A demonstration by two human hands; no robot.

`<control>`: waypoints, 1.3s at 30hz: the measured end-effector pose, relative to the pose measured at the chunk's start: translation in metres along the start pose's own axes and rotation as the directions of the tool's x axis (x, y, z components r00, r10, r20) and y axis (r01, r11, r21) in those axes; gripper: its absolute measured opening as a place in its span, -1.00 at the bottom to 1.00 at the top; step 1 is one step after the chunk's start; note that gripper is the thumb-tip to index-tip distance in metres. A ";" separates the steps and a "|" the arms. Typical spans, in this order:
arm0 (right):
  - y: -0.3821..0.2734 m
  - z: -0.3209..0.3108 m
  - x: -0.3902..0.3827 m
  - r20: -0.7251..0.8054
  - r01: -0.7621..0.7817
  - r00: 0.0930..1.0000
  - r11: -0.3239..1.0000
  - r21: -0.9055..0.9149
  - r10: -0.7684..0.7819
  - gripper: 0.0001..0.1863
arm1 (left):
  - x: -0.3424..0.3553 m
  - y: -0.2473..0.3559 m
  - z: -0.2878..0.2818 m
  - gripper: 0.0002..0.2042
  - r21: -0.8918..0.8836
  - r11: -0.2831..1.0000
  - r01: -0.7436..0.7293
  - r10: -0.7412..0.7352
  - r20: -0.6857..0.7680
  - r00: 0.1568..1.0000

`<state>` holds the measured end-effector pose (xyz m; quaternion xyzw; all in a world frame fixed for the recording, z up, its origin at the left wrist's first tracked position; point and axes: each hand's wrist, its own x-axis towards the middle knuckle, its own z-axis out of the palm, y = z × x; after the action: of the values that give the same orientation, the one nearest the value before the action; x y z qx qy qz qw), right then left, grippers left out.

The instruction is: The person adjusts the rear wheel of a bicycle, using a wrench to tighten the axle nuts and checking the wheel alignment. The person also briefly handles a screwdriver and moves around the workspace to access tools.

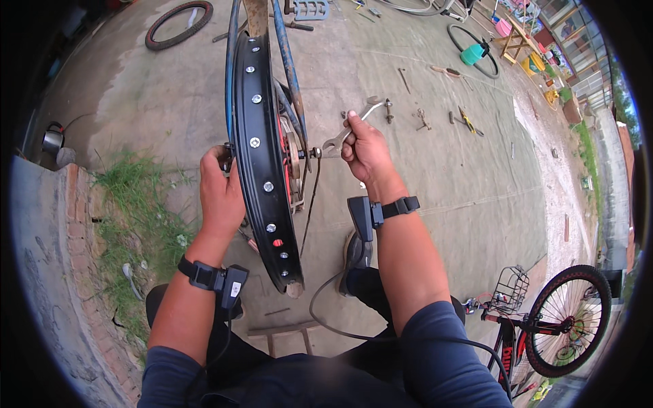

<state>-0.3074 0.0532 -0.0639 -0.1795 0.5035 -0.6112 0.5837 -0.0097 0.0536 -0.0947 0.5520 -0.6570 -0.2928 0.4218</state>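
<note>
A bare black wheel rim stands upright between the blue, rusty fork legs. A round hub part shows on its right side. My left hand is at the rim's left side, its fingers curled at a dark part by the axle's left end; exactly what they grip is hidden. My right hand is closed round a silver wrench. One open jaw of the wrench is just right of the axle nut, apparently apart from it.
Bolts, pliers and other small tools lie on the green ground sheet. A loose tyre lies at far left. A red and black bicycle is at lower right. Grass and a brick edge border the left.
</note>
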 end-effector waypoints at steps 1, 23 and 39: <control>-0.002 -0.006 -0.010 0.002 0.077 0.997 0.995 -0.055 -0.077 -0.70 | 0.000 -0.001 0.001 -0.66 -0.013 1.000 0.010 -0.010 -0.006 1.000; -0.005 0.028 -0.090 0.306 0.568 0.735 0.302 -0.765 -0.605 -0.89 | 0.000 0.011 0.000 -0.67 -0.145 0.987 0.067 -0.067 0.008 0.998; -0.016 0.023 0.019 0.162 -0.102 0.971 0.921 -0.377 0.174 -0.57 | 0.006 0.024 -0.023 -0.70 -0.523 0.793 0.313 -0.232 0.216 0.948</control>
<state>-0.3023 0.0235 -0.0476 -0.3071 0.5611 -0.4438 0.6276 -0.0013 0.0550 -0.0620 0.4740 -0.4863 -0.5652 0.4684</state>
